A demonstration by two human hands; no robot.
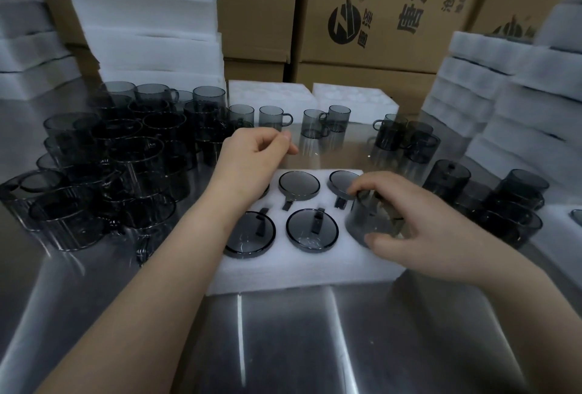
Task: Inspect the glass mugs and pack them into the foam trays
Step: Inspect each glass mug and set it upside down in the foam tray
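A white foam tray (302, 271) lies on the steel table in front of me, with several smoked-glass mugs sunk into its round holes, such as one mug (312, 229) in the near row. My right hand (419, 236) grips another grey glass mug (368, 220) at the tray's near right hole, fingers over its rim and thumb against its side. My left hand (252, 157) hovers above the tray's far left corner, fingers loosely curled, holding nothing that I can see.
Loose grey mugs crowd the table on the left (110, 167), at the back (274, 118) and on the right (504, 201). Two foam trays (271, 94) stand behind. Foam stacks (504, 85) rise at both sides, cardboard boxes (378, 15) beyond.
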